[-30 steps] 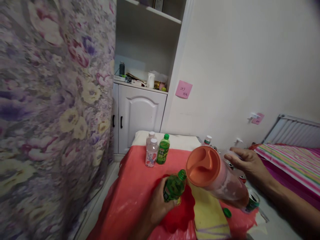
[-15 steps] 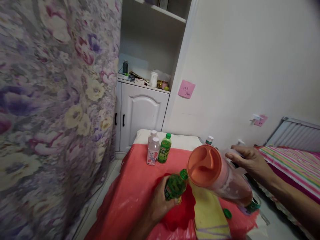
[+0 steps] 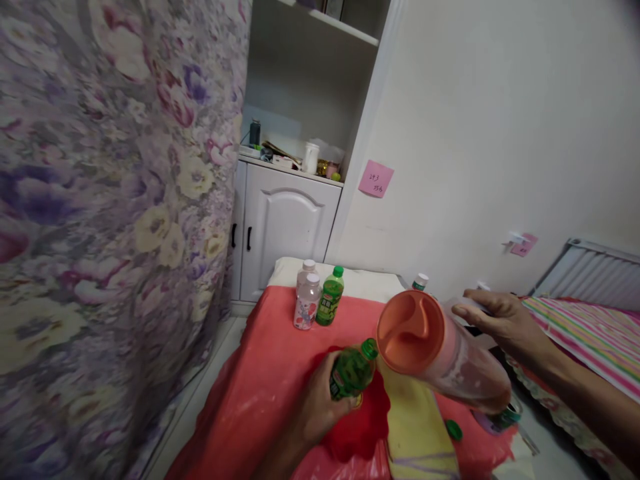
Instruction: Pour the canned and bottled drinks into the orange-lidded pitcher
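Far left on red tablecloth (image 3: 250, 373): two white-capped bottles (image 3: 305, 312), green-capped bottle (image 3: 330, 303). Near: red scalloped dish (image 3: 361, 440); yellow cloth (image 3: 420, 430), loose green cap (image 3: 453, 430) to right. Pitcher (image 3: 463, 363) hides part of tabletop: orange lid (image 3: 397, 333), brownish liquid (image 3: 493, 390), tipped left, right hand (image 3: 505, 321) curled on handle (image 3: 470, 309). Left hand (image 3: 320, 407) wraps green bottle (image 3: 351, 375), tilted right above dish, neck (image 3: 369, 348) near lid.

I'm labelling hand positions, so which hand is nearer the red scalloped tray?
Left. The left hand, gripping a green bottle, overlaps the red scalloped tray in view; the right hand, holding a pitcher, is farther right, beyond the yellow cloth.
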Demonstrator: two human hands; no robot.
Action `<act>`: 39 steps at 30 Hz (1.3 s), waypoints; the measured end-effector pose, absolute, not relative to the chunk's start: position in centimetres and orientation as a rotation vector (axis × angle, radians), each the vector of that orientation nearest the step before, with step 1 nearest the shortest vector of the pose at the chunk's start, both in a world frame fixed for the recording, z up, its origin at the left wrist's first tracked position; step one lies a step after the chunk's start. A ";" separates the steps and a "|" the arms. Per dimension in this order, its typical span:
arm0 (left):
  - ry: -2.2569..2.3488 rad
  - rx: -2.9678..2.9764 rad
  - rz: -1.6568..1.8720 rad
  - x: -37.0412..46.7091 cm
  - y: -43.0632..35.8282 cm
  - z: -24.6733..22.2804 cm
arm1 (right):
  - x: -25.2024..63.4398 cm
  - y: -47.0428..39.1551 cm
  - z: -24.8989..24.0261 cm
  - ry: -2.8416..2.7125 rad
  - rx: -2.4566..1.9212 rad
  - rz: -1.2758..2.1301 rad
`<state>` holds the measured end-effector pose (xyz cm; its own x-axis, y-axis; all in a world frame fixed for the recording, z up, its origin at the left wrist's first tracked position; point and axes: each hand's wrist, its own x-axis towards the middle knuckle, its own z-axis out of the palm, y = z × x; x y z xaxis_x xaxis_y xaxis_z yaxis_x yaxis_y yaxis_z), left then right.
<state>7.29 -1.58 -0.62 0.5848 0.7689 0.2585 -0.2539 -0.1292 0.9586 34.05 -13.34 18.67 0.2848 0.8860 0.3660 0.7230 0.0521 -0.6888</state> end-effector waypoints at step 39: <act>0.533 1.554 0.883 7.5 -1.1 -1.6 | 33.5 -13.9 20.3 -1.517 -1.786 0.181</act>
